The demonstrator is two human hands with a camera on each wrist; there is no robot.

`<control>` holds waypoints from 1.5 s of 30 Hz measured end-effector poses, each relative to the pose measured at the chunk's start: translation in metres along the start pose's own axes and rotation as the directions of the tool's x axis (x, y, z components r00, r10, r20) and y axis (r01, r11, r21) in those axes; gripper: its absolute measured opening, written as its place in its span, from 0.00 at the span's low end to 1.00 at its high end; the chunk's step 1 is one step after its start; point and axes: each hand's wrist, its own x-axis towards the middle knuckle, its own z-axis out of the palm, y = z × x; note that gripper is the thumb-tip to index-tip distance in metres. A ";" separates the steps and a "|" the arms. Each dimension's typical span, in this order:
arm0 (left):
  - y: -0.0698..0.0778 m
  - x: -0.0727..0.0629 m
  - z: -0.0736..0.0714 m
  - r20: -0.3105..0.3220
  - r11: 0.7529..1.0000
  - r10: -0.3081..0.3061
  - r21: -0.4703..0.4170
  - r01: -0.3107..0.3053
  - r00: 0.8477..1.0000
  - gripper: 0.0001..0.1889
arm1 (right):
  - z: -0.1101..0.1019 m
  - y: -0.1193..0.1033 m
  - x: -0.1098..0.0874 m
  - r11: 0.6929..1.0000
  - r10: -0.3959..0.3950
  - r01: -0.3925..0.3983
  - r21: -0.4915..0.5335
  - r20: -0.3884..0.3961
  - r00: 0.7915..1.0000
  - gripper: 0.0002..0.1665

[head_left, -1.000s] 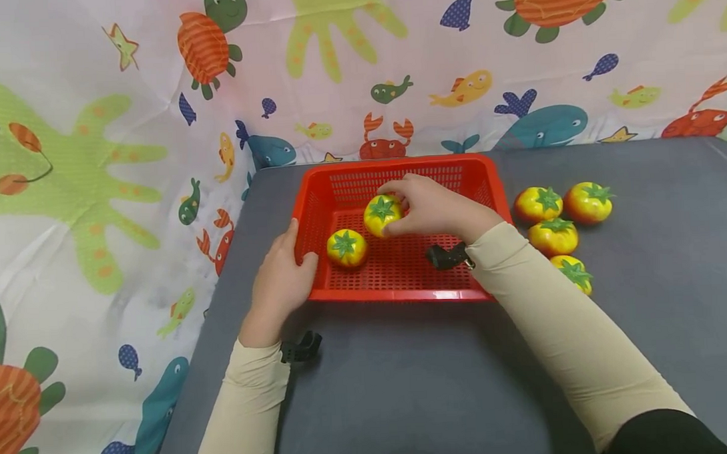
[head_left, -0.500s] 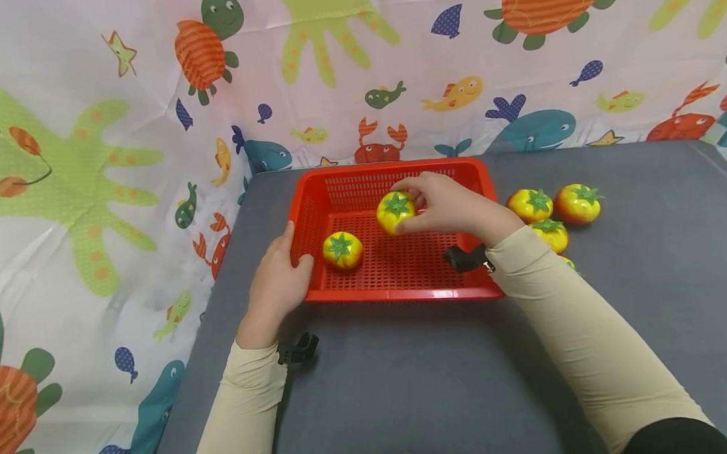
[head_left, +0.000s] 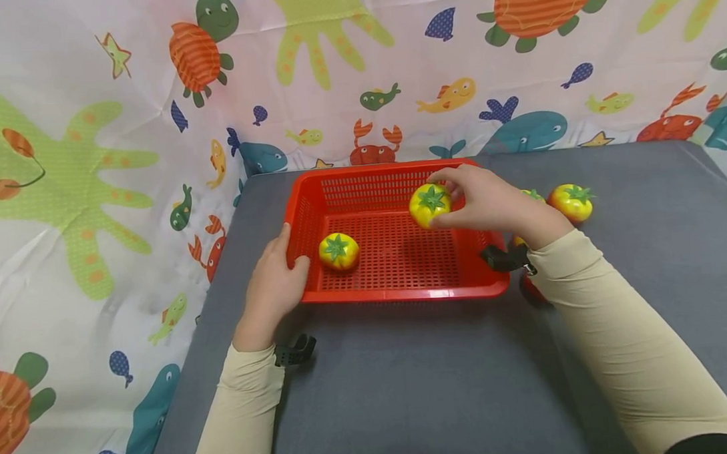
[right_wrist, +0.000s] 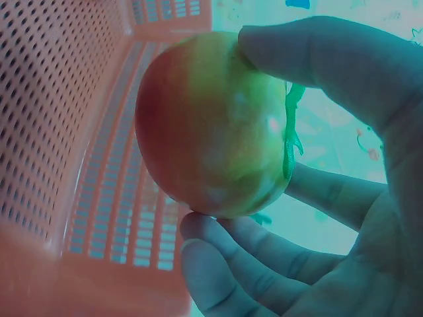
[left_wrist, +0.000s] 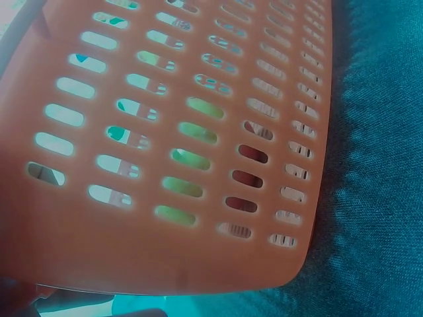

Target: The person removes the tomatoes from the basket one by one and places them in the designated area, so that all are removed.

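My right hand (head_left: 489, 199) pinches a yellow-and-red tomato (head_left: 430, 206) with a green star-shaped top, held above the right half of a red plastic basket (head_left: 396, 294). In the right wrist view, the thumb is on one side of the tomato (right_wrist: 211, 125) and the fingertips on the other, with the basket wall behind. My left hand (head_left: 275, 280) holds the basket at its left end, thumb at the rim. Another tomato (head_left: 338, 252) sits on the basket floor toward the left. Perforated basket wall (left_wrist: 165, 251) fills most of the left wrist view.
Right of the basket, a tomato (head_left: 571, 202) lies on the grey table (head_left: 404, 372). Others beside it are partly hidden behind my right hand and wrist. A curtain (head_left: 333, 54) printed with sea animals stands behind the table and along its left side.
My right hand has carried its tomato rightward over the basket, now covering more of the tomatoes on the table. The left hand stays on the basket; the head view has shifted slightly.
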 end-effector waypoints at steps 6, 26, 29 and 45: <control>0.000 -0.001 0.000 0.004 1.000 -0.010 -0.007 0.010 1.000 0.42 | -0.012 0.014 -0.017 0.999 0.029 -0.030 -0.020 -0.040 0.999 0.46; 0.002 0.000 -0.002 0.011 0.999 0.023 0.034 -0.023 1.000 0.43 | -0.062 0.085 -0.070 0.981 0.187 -0.192 -0.032 -0.120 0.975 0.53; 0.004 -0.001 -0.003 0.015 0.999 0.019 0.048 -0.019 1.000 0.44 | -0.064 0.096 -0.079 0.972 0.225 -0.230 -0.038 -0.120 0.967 0.53; 0.006 -0.003 -0.004 0.036 0.996 0.017 0.083 -0.020 0.999 0.44 | -0.058 0.160 -0.121 0.938 0.339 -0.343 -0.048 -0.077 0.938 0.57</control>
